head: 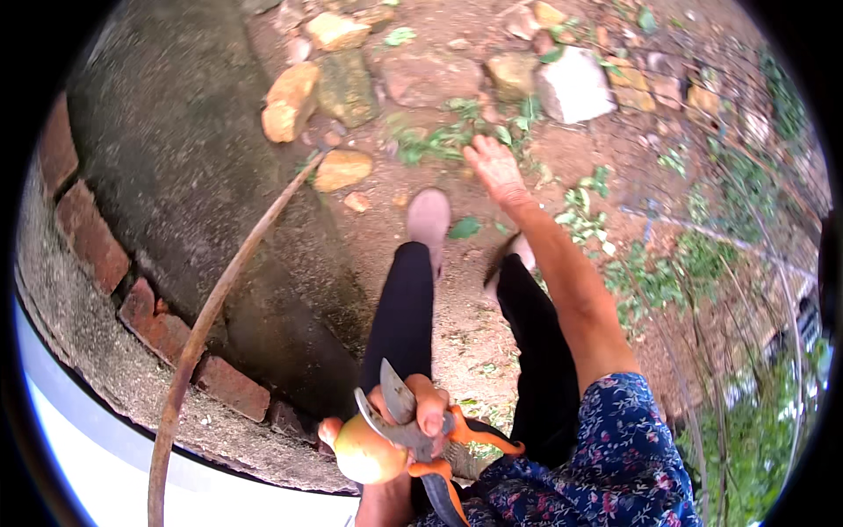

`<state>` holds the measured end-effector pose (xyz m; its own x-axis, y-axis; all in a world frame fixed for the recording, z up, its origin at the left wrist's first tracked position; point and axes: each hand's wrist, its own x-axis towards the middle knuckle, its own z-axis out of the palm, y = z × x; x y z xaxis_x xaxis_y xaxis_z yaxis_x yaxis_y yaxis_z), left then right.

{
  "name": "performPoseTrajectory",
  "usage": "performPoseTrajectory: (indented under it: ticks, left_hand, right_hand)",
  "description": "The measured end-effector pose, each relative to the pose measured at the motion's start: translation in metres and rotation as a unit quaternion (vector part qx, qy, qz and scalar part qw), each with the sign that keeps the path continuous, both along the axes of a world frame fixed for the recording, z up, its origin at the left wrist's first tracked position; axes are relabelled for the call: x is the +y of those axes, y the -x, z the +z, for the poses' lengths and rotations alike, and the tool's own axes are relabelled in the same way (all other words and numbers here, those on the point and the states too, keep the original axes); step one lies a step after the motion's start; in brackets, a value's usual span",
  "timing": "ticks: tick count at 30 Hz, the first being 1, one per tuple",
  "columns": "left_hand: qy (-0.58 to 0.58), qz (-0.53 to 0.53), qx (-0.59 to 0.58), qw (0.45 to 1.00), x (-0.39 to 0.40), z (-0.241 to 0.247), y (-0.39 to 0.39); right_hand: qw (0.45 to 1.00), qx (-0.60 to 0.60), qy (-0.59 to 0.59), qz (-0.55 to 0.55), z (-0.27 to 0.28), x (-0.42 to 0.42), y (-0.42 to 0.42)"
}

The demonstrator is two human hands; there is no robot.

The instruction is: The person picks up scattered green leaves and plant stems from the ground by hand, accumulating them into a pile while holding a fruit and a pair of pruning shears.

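My left hand (428,402) is low in the view, gripping a round yellowish fruit (365,454) together with a pair of pruning shears (411,436). The shears have orange and black handles, and their blades stand apart beside the fruit. Stretched forward at the end of a bare arm is my right hand (495,168), palm down with fingers extended. Nothing is visible in it. Its fingertips are nearest to blurred green leaves (435,141) on the dirt; whether they touch is unclear.
A long wooden stick (224,283) slants along the left, over a row of bricks (92,234) and a dark concrete slab (171,132). Ahead lie several stones, including a whitish block (576,85). Wire netting (724,125) and leafy plants (744,435) are on the right. My shoe (428,214) rests on soil.
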<state>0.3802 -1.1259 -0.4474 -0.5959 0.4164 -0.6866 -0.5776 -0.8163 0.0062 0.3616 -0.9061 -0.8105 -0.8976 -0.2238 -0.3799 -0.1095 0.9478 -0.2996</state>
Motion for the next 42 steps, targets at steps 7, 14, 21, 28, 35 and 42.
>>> performPoseTrajectory:
  ticks: [7,14,21,28,35,42]
  left_hand:
    - [0.007,-0.066,-0.048,0.997,0.029,-0.014,0.008]
    - [0.141,-0.163,-0.153,0.964,0.067,-0.012,0.015]
    - [0.13,-0.284,-0.145,0.939,0.091,-0.001,-0.002]
    - [0.088,-0.274,-0.168,0.943,0.074,0.034,-0.003]
    - [0.104,-0.25,-0.175,0.947,0.068,0.091,0.001]
    - [0.177,-0.187,-0.114,0.959,0.057,0.135,0.029]
  right_hand:
    - [0.949,0.075,-0.019,-0.307,0.116,0.161,-0.052]
    - [0.938,0.1,0.107,-0.316,0.174,0.12,-0.053]
    - [0.978,0.002,0.179,-0.105,0.288,0.127,0.013]
    - [0.964,0.259,0.051,0.024,0.383,0.26,0.108]
    - [0.805,0.259,-0.425,-0.321,0.549,0.526,0.163]
    - [0.711,0.377,-0.064,-0.59,0.603,0.541,0.145]
